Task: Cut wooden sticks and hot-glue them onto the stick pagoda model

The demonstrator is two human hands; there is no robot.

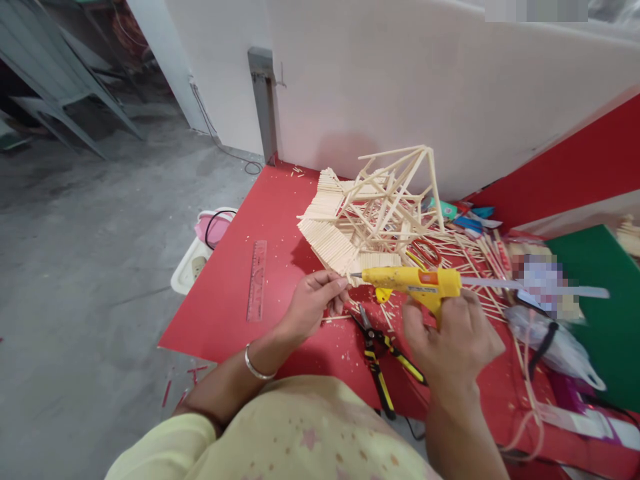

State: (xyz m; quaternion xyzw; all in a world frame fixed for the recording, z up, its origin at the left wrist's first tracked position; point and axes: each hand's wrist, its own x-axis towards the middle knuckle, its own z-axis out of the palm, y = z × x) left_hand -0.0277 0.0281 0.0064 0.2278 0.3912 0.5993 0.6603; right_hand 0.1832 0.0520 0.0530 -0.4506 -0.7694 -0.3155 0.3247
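Observation:
My right hand (pixel 453 337) is closed around the handle of a yellow hot glue gun (pixel 411 281), whose nozzle points left. My left hand (pixel 315 300) pinches a thin wooden stick right at the nozzle tip. Just behind both hands stands a model house of wooden sticks (pixel 373 213), with a slatted roof panel on its left and an open frame on top. It rests on a red table (pixel 280 227). A silver bangle circles my left wrist.
Black-and-yellow pliers (pixel 380 357) lie between my hands. A clear ruler (pixel 257 280) lies at the left of the table. Loose sticks, red-handled scissors (pixel 425 252) and plastic bags crowd the right side. A white wall stands behind; grey floor and a white basket (pixel 200 253) are left.

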